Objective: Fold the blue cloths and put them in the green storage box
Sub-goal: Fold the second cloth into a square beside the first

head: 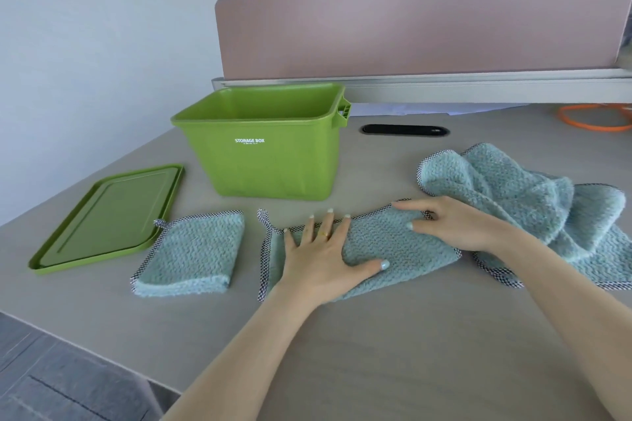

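Observation:
A pale blue cloth (400, 246), folded in half into a long strip, lies on the table in front of me. My left hand (321, 256) presses flat on its left half, fingers spread. My right hand (451, 225) rests on its right end, fingers touching the far corner. A smaller folded blue cloth (191, 253) lies to the left. A crumpled pile of blue cloth (533, 198) sits at the right. The green storage box (270, 164) stands open behind the cloths, and I see nothing inside its visible part.
The box's green lid (106, 219) lies flat at the left near the table edge. A pink divider (427, 27) runs along the back. A black cable slot (405, 130) and an orange cord (595, 118) sit at the far right.

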`<act>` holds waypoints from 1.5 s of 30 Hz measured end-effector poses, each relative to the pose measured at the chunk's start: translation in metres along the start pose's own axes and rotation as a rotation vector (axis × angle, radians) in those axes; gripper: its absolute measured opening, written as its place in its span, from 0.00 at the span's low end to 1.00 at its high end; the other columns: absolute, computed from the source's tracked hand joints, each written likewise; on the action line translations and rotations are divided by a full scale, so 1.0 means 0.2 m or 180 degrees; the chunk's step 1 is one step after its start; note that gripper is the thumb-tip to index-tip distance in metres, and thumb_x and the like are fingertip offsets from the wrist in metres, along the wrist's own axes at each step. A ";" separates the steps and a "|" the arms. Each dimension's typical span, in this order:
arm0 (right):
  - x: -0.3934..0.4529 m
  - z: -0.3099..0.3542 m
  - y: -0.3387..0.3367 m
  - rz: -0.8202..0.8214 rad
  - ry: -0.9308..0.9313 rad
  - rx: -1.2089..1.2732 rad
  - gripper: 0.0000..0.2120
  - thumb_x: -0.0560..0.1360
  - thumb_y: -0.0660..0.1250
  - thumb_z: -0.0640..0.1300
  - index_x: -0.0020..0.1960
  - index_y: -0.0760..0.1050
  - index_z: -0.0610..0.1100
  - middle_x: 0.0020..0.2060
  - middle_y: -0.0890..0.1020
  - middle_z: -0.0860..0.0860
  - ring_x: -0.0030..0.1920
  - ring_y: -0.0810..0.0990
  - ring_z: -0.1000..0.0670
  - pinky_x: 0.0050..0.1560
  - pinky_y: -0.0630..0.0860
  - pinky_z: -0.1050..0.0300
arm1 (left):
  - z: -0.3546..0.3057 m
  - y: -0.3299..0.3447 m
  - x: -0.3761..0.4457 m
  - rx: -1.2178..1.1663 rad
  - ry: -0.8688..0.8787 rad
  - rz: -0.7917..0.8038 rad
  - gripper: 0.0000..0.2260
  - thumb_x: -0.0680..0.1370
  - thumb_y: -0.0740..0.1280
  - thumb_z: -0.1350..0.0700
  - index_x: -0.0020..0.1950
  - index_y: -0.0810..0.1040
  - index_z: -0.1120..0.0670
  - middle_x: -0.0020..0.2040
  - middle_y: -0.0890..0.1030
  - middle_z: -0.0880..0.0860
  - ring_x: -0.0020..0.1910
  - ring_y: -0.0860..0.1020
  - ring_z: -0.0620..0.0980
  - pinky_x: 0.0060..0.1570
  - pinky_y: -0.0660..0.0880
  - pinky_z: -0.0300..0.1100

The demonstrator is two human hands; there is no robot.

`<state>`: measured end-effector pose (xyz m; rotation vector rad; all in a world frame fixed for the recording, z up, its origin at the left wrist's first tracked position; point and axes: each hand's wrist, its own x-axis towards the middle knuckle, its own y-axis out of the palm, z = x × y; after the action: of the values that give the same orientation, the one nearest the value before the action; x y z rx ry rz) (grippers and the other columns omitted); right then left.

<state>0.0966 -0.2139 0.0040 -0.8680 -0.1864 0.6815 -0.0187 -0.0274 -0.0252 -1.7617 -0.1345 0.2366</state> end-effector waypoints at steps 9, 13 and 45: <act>-0.01 -0.01 -0.03 -0.0521 0.0514 0.0159 0.22 0.75 0.62 0.39 0.67 0.70 0.53 0.14 0.64 0.57 0.17 0.58 0.56 0.20 0.56 0.63 | 0.23 -0.04 -0.14 -0.0127 0.0012 -0.0177 0.43 0.69 0.53 0.28 0.76 0.41 0.47 0.77 0.38 0.46 0.75 0.39 0.43 0.75 0.40 0.46; -0.02 0.06 -0.03 -0.0608 0.0627 0.0245 0.23 0.73 0.62 0.39 0.66 0.70 0.52 0.25 0.75 0.47 0.20 0.62 0.54 0.24 0.60 0.62 | 0.23 -0.02 -0.12 -0.0173 -0.0066 -0.0143 0.46 0.68 0.55 0.27 0.76 0.43 0.49 0.77 0.40 0.47 0.76 0.40 0.43 0.75 0.41 0.47; 0.07 0.71 0.42 0.0371 -0.0035 0.0209 0.26 0.78 0.52 0.50 0.75 0.52 0.55 0.51 0.79 0.49 0.41 0.81 0.50 0.49 0.77 0.55 | 0.26 -0.10 -0.13 -0.2359 -0.0692 -0.1307 0.15 0.79 0.52 0.53 0.42 0.74 0.58 0.45 0.80 0.56 0.54 0.73 0.60 0.59 0.67 0.53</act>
<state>0.0077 -0.0756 0.0308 -0.8168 -0.1234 0.7971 -0.0559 0.0199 -0.0124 -2.3784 -0.8175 0.0752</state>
